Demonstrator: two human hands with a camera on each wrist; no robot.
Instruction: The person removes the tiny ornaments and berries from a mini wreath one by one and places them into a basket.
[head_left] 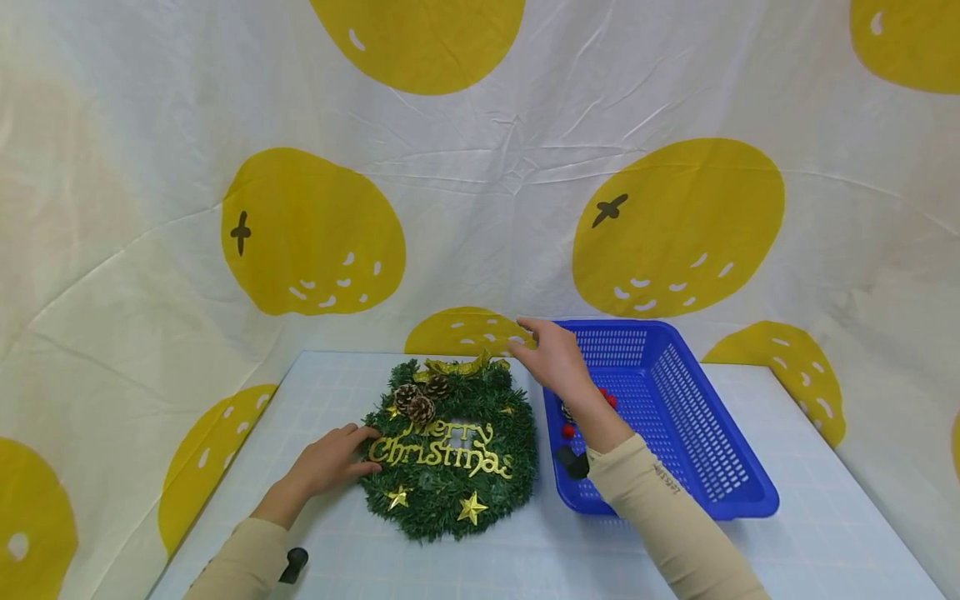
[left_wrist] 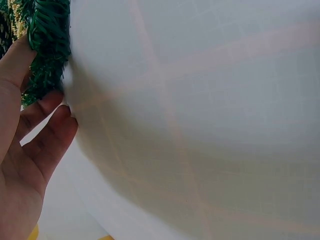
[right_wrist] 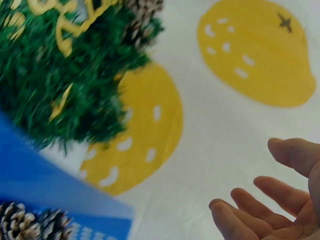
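Note:
A green Christmas wreath with gold "Merry Christmas" lettering, gold stars, pine cones and a gold bow lies on the table. At its left edge, my left hand holds the greenery between thumb and fingers; the left wrist view shows the thumb over the wreath and fingertips by its rim. My right hand is raised near the back left corner of a blue basket. In the right wrist view its fingers are spread and hold nothing.
Red berries and pine cones lie in the basket's left side, partly hidden by my right forearm. A pale checked table bears everything. Behind it hangs a white cloth printed with yellow fruit.

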